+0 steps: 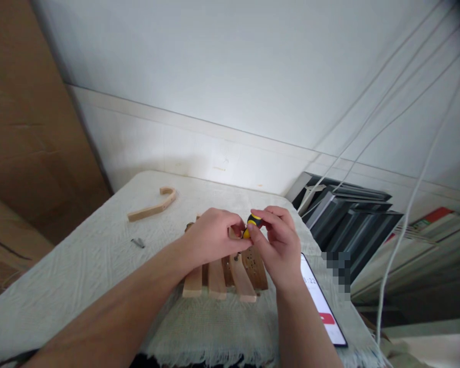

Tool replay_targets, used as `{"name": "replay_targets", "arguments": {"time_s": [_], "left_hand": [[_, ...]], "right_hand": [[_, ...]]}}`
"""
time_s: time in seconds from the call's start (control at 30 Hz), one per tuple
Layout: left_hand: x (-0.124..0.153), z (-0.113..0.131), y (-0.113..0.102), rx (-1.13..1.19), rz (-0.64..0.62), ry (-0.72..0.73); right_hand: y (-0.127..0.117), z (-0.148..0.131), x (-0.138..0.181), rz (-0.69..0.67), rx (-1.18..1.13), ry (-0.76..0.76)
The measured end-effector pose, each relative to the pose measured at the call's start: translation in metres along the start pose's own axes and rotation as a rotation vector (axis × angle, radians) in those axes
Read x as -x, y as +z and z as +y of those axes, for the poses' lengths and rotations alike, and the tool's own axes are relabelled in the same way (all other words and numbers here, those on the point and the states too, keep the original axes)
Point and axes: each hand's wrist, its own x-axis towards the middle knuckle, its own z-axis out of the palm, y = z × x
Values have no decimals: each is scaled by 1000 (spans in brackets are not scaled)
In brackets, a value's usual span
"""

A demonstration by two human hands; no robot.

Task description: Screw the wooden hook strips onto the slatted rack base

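Note:
My left hand (213,236) is closed over the top of a set of wooden slats (224,276) that lie side by side on the cloth-covered table (80,276). My right hand (279,243) pinches a small yellow and black tool handle (253,224) just above the slats, touching the fingertips of my left hand. The tool's tip is hidden behind my fingers.
A curved wooden piece (153,205) lies at the far left of the table, with a few small metal screws (138,243) nearer me. A phone (322,304) with a lit screen lies at the right edge. Dark frames (345,214) and white cables (406,220) stand at the right.

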Motion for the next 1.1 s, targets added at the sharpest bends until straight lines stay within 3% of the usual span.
{"name": "replay_targets", "arguments": {"time_s": [0.23, 0.5, 0.67, 0.87, 1.1], "left_hand": [[1, 0, 1, -2, 2, 64], [-1, 2, 0, -3, 10, 8], [-1, -1, 2, -3, -5, 77], [-2, 2, 0, 17, -2, -33], [0, 2, 1, 5, -28, 19]], "right_hand": [[-4, -8, -1, -44, 10, -34], [-1, -2, -1, 2, 32, -34], [-2, -3, -3, -41, 0, -66], [0, -1, -3, -15, 21, -58], [-1, -2, -2, -21, 38, -64]]}}
